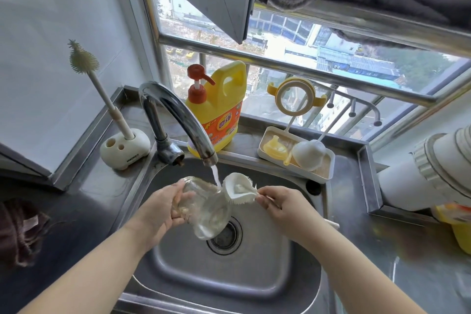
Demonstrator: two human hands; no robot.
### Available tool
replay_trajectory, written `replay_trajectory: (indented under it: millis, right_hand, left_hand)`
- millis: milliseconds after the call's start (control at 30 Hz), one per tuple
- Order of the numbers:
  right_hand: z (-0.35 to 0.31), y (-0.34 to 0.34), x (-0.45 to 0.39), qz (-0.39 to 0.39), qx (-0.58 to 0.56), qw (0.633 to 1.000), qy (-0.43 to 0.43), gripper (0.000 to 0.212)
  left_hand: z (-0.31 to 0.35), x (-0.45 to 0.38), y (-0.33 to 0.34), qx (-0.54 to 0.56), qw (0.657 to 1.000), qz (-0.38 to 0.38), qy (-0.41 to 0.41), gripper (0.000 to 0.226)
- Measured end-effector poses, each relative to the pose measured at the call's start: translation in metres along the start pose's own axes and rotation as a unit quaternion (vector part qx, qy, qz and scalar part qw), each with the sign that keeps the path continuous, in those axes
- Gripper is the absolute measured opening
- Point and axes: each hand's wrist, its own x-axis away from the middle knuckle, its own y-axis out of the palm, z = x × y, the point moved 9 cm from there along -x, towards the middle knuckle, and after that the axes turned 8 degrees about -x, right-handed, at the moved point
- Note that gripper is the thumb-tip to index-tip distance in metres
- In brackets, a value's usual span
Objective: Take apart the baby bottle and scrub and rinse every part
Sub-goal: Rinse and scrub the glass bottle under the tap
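My left hand (163,205) grips the clear glass bottle body (204,209) over the steel sink (257,270), tilted with one end near the drain. My right hand (285,205) holds a white bristled brush head (239,190) by its handle, right beside the bottle. Water runs from the curved tap (178,115) onto the spot where brush and bottle meet. On the white drying rack (328,168) at the back right lie a yellow teat (274,148) and a white domed cap (309,154). The yellow handled collar ring (295,95) hangs on a rack peg.
A yellow dish-soap jug (219,112) with a red pump stands behind the tap. A second brush (102,84) stands upright in a white holder (125,149) at the back left. A dark cloth (20,232) lies on the left counter; white and yellow containers (433,176) crowd the right.
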Motion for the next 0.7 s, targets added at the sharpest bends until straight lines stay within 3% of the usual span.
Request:
replay_trajectory:
  millis: [67, 100, 333, 400, 567, 700]
  right_hand:
    - [-0.003, 0.003, 0.002, -0.004, -0.005, 1.0, -0.002, 0.023]
    - [-0.004, 0.005, 0.002, -0.007, -0.005, 1.0, -0.004, 0.024]
    - [-0.015, 0.014, 0.004, 0.001, -0.014, 1.0, -0.021, 0.023]
    - [-0.015, 0.011, 0.006, 0.004, -0.01, 1.0, -0.022, 0.021]
    - [-0.014, 0.013, 0.015, -0.05, 0.015, 0.997, -0.05, 0.021]
    - [-0.012, 0.009, 0.006, -0.005, 0.052, 0.997, -0.052, 0.022]
  left_hand:
    - [0.007, 0.003, -0.001, -0.014, 0.999, -0.018, 0.026, 0.076]
    - [0.008, 0.005, 0.0, -0.024, 0.999, -0.029, 0.031, 0.08]
    - [0.014, 0.012, 0.017, -0.075, 0.994, -0.067, 0.05, 0.08]
    - [0.015, 0.012, 0.013, -0.056, 0.996, -0.053, 0.05, 0.074]
    - [0.015, 0.007, -0.001, -0.042, 0.998, 0.012, 0.04, 0.019]
    - [0.016, 0.003, -0.001, -0.047, 0.998, 0.023, 0.038, 0.013]
